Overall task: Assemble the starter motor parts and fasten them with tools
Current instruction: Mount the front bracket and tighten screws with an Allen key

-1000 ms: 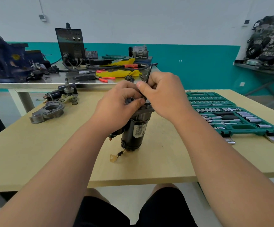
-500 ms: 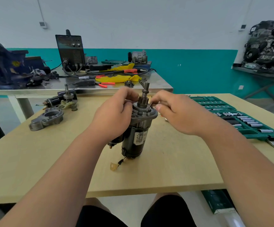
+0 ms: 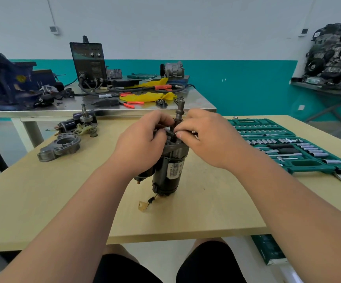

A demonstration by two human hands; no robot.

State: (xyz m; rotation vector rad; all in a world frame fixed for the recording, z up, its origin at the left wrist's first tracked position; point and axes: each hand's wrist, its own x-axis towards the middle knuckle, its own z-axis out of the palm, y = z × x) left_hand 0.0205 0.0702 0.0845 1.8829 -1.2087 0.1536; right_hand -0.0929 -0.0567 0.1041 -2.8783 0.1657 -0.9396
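One wooden table [image 3: 22, 201], teal-striped wall [image 3: 247, 82]

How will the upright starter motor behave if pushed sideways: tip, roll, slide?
The starter motor stands tall on a narrow end, so it probably tips easily. Its round body may then roll. Metal housing suggests heavy.

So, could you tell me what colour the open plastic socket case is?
The open plastic socket case is teal green; head view.
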